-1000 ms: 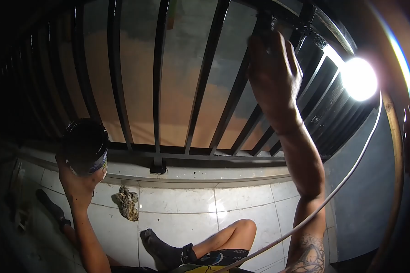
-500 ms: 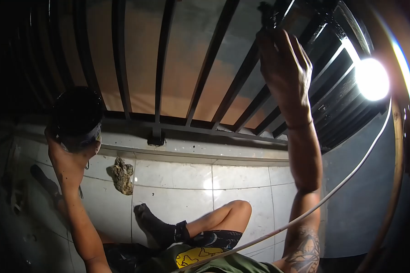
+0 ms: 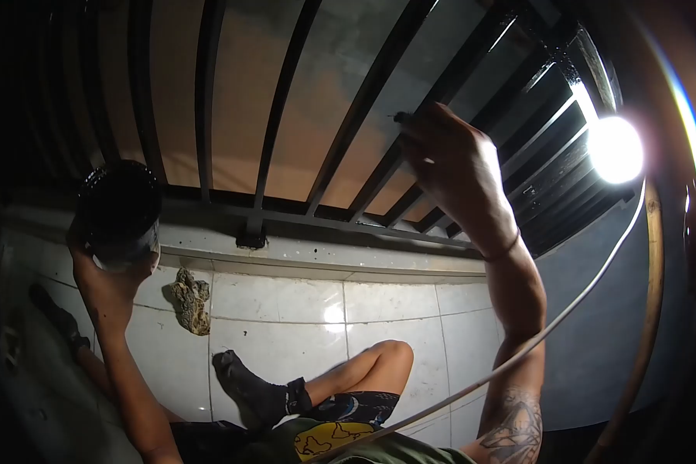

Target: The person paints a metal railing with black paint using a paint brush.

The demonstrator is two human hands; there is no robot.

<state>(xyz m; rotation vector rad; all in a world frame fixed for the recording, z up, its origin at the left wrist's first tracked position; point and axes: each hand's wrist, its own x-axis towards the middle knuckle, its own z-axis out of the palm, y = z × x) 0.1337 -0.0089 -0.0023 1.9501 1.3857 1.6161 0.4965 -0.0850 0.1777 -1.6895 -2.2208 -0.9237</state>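
Observation:
My left hand (image 3: 108, 282) is wrapped round a can (image 3: 121, 213) with a dark, glossy inside, held upright at the left. My right hand (image 3: 452, 158) is closed in front of the black metal railing (image 3: 356, 108), right of the middle. A small dark tip (image 3: 400, 117) sticks out to the left of its fingers; the rest of that item is hidden by the hand. Wet-looking, shiny black coating shows on the bars at the upper right.
A bright lamp (image 3: 615, 150) with a white cable (image 3: 564, 313) hangs at the right beside a wooden pole (image 3: 654, 263). A crumpled rag (image 3: 191, 301) lies on the white tiled floor (image 3: 278, 298). My legs are folded below, and a low ledge (image 3: 309, 251) runs under the railing.
My right hand has moved down and a little left, turning at the wrist. The view has shifted slightly; my left hand still holds the can.

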